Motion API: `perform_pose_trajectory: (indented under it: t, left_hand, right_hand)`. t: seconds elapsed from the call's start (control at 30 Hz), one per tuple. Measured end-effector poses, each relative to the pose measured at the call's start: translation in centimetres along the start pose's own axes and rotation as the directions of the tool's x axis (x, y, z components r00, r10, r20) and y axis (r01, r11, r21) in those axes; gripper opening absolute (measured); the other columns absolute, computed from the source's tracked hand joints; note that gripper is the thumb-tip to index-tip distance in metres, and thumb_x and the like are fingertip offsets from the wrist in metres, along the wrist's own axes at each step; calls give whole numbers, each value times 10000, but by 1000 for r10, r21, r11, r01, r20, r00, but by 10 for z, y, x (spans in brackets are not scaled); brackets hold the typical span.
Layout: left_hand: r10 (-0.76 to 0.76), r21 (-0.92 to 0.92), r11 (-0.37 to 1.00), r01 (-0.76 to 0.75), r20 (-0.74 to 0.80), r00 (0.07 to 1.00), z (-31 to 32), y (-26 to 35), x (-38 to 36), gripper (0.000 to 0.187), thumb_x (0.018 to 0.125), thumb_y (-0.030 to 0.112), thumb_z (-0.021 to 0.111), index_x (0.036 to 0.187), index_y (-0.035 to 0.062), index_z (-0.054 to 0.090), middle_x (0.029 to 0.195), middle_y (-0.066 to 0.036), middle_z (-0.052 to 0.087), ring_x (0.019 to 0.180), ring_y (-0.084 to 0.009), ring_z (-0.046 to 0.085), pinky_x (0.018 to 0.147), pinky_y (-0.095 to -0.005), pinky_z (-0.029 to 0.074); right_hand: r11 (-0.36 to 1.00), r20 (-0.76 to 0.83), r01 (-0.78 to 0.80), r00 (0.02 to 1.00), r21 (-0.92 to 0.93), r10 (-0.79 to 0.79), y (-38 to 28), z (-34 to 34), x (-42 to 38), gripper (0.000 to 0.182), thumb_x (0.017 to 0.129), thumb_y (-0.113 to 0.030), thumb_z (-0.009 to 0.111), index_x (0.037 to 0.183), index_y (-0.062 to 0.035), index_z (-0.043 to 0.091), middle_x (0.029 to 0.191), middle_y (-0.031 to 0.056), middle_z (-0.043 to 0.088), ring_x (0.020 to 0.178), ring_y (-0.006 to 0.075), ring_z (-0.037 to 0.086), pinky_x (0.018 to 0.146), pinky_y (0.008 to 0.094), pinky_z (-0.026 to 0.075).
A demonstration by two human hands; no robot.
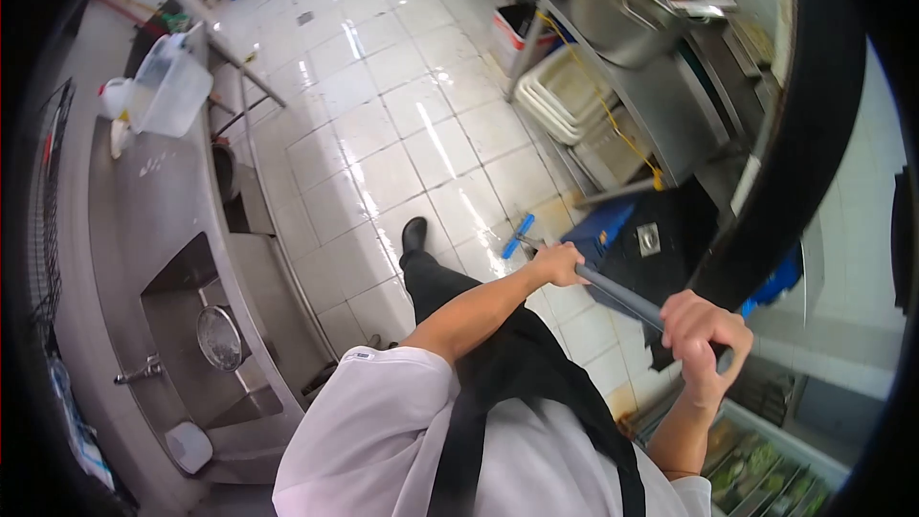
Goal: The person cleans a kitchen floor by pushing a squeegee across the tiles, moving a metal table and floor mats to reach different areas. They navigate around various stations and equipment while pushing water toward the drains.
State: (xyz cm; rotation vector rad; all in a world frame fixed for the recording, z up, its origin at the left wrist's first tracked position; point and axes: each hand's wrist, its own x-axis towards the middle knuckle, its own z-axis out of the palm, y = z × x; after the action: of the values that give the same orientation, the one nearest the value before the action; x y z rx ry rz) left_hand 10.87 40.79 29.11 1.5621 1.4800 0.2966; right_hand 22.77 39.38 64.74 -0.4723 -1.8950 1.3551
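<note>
A floor squeegee slants across the view, with a grey pole (624,298) and a blue head (518,236) at the wet tiled floor (421,124). My left hand (560,265) is wrapped round the lower part of the pole, close above the head. Higher up, near the pole's end, my right hand (704,335) grips it with fingers curled over. The head lies beside a blue and black bin or box (613,235), just ahead of my black boot (414,235). Part of the lower pole is hidden by my left hand.
Along the left runs a steel sink counter (239,278) with a round strainer (220,337) and a clear plastic tub (172,91). At right, a steel table (670,115) carries a large pot (627,14); white trays (560,91) sit below. A glass-topped food case (766,469) stands lower right.
</note>
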Motion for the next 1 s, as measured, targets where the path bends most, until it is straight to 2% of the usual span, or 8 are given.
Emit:
perform_pose_trajectory:
  t: [0.1, 0.2, 0.33, 0.43, 0.63, 0.73, 0.87, 1.0]
  left_hand:
    - [19, -50, 998, -29, -182, 983, -58, -24, -24, 323, 793, 424, 766, 974, 158, 744, 1251, -106, 612, 1241, -375, 533, 959, -583, 457]
    - [-56, -181, 983, -1, -311, 949, -118, -71, -42, 279, 818, 390, 746, 898, 125, 711, 1251, -102, 614, 1197, -373, 554, 931, -543, 477]
    - [-255, -331, 940, 84, -515, 819, -196, -154, -68, 344, 876, 415, 719, 871, 73, 682, 1216, -118, 636, 1147, -387, 566, 915, -500, 493]
    - [-386, -412, 903, 118, -661, 644, -249, -230, -93, 383, 874, 437, 724, 835, 61, 661, 1156, -135, 654, 1121, -392, 569, 914, -501, 491]
    - [-495, -437, 865, 247, -664, 560, -359, -331, -153, 417, 846, 447, 754, 786, 50, 640, 1069, -153, 670, 1113, -402, 565, 893, -509, 496]
    - [-547, -459, 834, 306, -619, 563, -395, -362, -158, 322, 837, 374, 762, 827, 62, 681, 1161, -128, 663, 1157, -372, 574, 951, -490, 495]
    - [-564, -434, 823, 367, -539, 626, -431, -403, -149, 219, 789, 291, 759, 878, 94, 722, 1170, -146, 665, 1134, -368, 602, 933, -495, 508]
    - [-537, -363, 840, 404, -441, 719, -470, -436, -125, 232, 758, 286, 766, 901, 105, 745, 1109, -160, 691, 1070, -387, 638, 886, -502, 532]
  right_hand:
    - [961, 178, 104, 972, 257, -153, 1, 29, 62, 355, 828, -133, 723, 555, -48, 512, 535, 42, 535, 501, 197, 532, 566, 373, 477]
    - [912, 304, 69, 930, 405, -206, 20, 63, 120, 407, 852, -167, 737, 542, -41, 505, 498, 29, 518, 413, 179, 488, 469, 312, 446]
    - [892, 396, 46, 885, 449, -246, 57, 133, 208, 447, 862, -194, 735, 531, -42, 477, 479, 30, 493, 382, 180, 459, 448, 310, 429]
    - [896, 448, -1, 866, 445, -221, 83, 198, 278, 477, 886, -278, 676, 522, -54, 464, 471, 29, 477, 377, 192, 452, 456, 327, 430]
    - [862, 456, -144, 883, 486, -110, 126, 272, 377, 395, 849, -219, 611, 526, -41, 470, 500, 43, 480, 452, 204, 477, 566, 392, 450]
    - [870, 396, -147, 916, 471, -60, 137, 295, 407, 375, 838, -193, 618, 533, -27, 474, 523, 65, 498, 459, 213, 466, 565, 396, 442]
    - [874, 435, -151, 897, 462, -74, 169, 327, 451, 293, 798, -79, 647, 571, 4, 483, 571, 98, 513, 527, 242, 506, 598, 394, 444]
    - [927, 555, -198, 832, 319, -13, 215, 351, 504, 251, 807, -2, 637, 604, -3, 489, 600, 99, 535, 550, 231, 487, 611, 398, 461]
